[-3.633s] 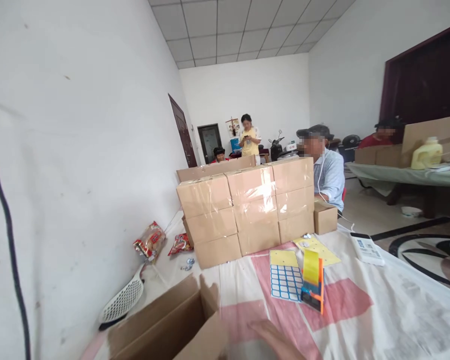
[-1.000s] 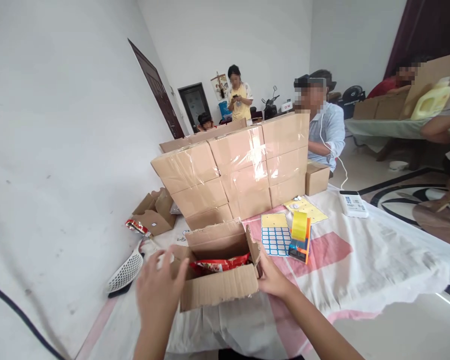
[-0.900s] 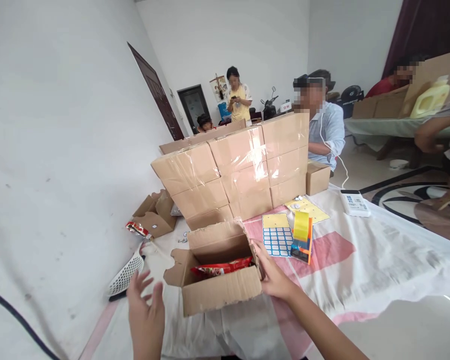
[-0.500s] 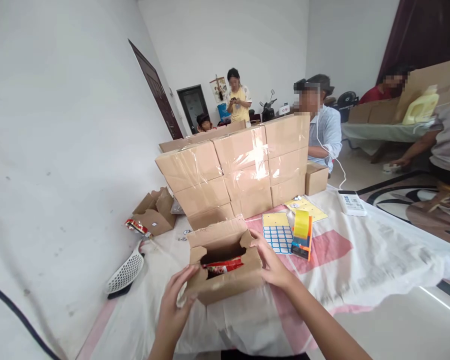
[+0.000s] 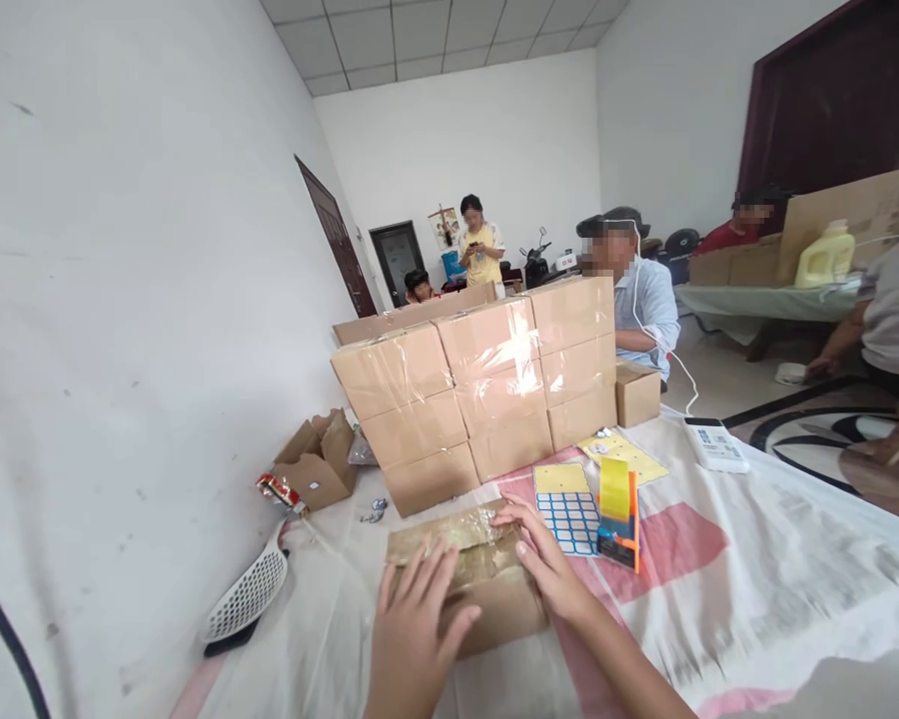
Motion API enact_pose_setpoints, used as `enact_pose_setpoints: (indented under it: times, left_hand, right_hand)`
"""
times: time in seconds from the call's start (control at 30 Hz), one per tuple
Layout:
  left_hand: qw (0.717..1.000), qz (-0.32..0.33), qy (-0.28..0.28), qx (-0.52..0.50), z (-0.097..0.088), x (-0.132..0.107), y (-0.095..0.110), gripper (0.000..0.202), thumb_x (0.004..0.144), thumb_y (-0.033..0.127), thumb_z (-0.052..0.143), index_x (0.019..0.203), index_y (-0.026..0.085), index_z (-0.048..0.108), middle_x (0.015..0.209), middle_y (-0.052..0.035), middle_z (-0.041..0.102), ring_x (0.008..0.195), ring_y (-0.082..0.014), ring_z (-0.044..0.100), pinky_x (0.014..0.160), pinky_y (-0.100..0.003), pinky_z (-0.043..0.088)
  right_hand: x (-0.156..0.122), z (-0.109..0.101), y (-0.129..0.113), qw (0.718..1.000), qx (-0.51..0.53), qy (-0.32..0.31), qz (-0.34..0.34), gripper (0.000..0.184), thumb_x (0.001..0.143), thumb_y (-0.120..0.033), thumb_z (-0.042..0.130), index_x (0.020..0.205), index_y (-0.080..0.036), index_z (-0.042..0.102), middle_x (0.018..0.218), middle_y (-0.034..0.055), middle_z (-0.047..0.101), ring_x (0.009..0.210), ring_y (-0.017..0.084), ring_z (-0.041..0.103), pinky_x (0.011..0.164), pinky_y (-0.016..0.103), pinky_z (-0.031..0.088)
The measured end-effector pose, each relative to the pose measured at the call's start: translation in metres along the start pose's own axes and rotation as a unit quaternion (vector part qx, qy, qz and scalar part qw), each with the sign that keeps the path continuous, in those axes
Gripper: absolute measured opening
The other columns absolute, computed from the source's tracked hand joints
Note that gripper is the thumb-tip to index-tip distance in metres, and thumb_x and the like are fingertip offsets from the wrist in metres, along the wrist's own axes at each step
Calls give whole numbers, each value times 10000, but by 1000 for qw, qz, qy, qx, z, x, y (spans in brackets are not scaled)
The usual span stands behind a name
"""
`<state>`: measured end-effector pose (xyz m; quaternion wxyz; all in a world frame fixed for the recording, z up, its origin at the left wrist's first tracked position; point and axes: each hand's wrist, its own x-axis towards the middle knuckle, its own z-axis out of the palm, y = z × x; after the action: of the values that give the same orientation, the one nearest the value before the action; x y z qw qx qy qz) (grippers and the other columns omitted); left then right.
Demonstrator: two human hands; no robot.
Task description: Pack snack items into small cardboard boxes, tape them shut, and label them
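A small cardboard box [image 5: 501,614] stands on the table in front of me, its top flaps [image 5: 456,539] folded down and partly covered by shiny clear tape. My left hand [image 5: 420,609] lies over the box's left side, fingers spread across the top. At the right top edge, my right hand [image 5: 543,559] rests its fingers on the flap, not wrapped round anything. Whatever is inside the box is hidden. Right of it are a sheet of blue-bordered labels [image 5: 569,521] and an orange and blue tape dispenser [image 5: 618,539] with a yellow roll.
Behind the box rises a wall of stacked, taped cartons [image 5: 494,384]. An open carton [image 5: 319,469] and a white perforated racket-like thing [image 5: 251,594] lie left, near the wall. A white device [image 5: 715,446] sits right. A person in light blue [image 5: 648,305] is beyond the cartons.
The box's flaps have come down, covering the red packet seen inside before. Both hands have moved from the sides onto the top. My view has tilted upward.
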<state>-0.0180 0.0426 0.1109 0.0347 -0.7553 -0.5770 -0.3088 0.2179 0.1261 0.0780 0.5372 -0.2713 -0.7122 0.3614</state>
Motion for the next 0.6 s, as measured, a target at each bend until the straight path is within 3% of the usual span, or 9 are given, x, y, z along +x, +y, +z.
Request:
enact_pose_setpoints:
  times: [0.07, 0.13, 0.23, 0.3, 0.37, 0.43, 0.5, 0.6]
  left_hand:
    - [999, 29, -38, 20, 8, 5, 7, 588, 869, 522, 678, 1435, 405, 569, 1453, -28, 609, 1351, -374, 561, 1129, -569, 415]
    - [997, 43, -29, 53, 15, 7, 9, 545, 900, 465, 647, 1432, 367, 580, 1438, -19, 619, 1325, -343, 593, 1059, -511, 501]
    - [990, 69, -16, 121, 19, 8, 7, 511, 923, 377, 606, 1429, 307, 586, 1421, -7, 633, 1286, -298, 630, 997, -457, 560]
    - [985, 76, -16, 151, 18, 9, 8, 485, 924, 377, 601, 1401, 291, 609, 1413, -1, 641, 1271, -289, 642, 988, -458, 574]
    - [984, 70, -20, 162, 17, 11, 11, 461, 929, 379, 592, 1380, 289, 622, 1411, -1, 644, 1275, -289, 640, 1007, -477, 569]
    - [985, 59, -24, 162, 15, 13, 15, 448, 936, 375, 579, 1373, 285, 624, 1408, -8, 648, 1283, -289, 634, 1029, -496, 557]
    - [986, 48, -25, 157, 14, 14, 17, 438, 946, 380, 563, 1370, 282, 620, 1409, -15, 649, 1288, -283, 630, 1046, -504, 544]
    - [988, 28, -1, 150, 12, 12, 18, 387, 950, 442, 563, 1298, 298, 654, 1412, -12, 648, 1264, -288, 647, 1101, -557, 490]
  right_hand:
    - [-8, -9, -4, 999, -37, 20, 3, 405, 1031, -500, 420, 1351, -304, 572, 1425, 97, 569, 1469, 305, 381, 1221, 520, 310]
    - [-18, -28, -7, 988, -104, 110, -10, 396, 1010, -464, 478, 1352, -290, 570, 1439, 108, 555, 1436, 320, 419, 1197, 539, 330]
    - [-28, -71, -1, 916, -200, 348, 14, 481, 895, -515, 621, 1275, -225, 571, 1350, 146, 574, 1340, 365, 487, 1145, 582, 365]
    - [-29, -100, 10, 870, -157, 455, 103, 666, 791, -594, 687, 1297, -201, 505, 1331, 165, 565, 1274, 372, 540, 1069, 557, 453]
    - [-27, -122, 24, 867, -37, 454, 203, 816, 714, -646, 716, 1336, -204, 427, 1285, 170, 600, 1163, 354, 632, 923, 488, 559]
    - [-24, -135, 38, 889, 38, 381, 250, 776, 696, -640, 724, 1282, -209, 451, 1151, 141, 681, 1023, 327, 705, 800, 424, 594]
    - [-23, -139, 49, 914, -9, 319, 248, 612, 710, -615, 709, 1134, -202, 552, 1026, 115, 730, 960, 320, 721, 792, 406, 580]
    - [-25, -140, 59, 923, -111, 289, 227, 469, 763, -621, 629, 957, -193, 626, 969, 108, 752, 949, 318, 708, 815, 394, 538]
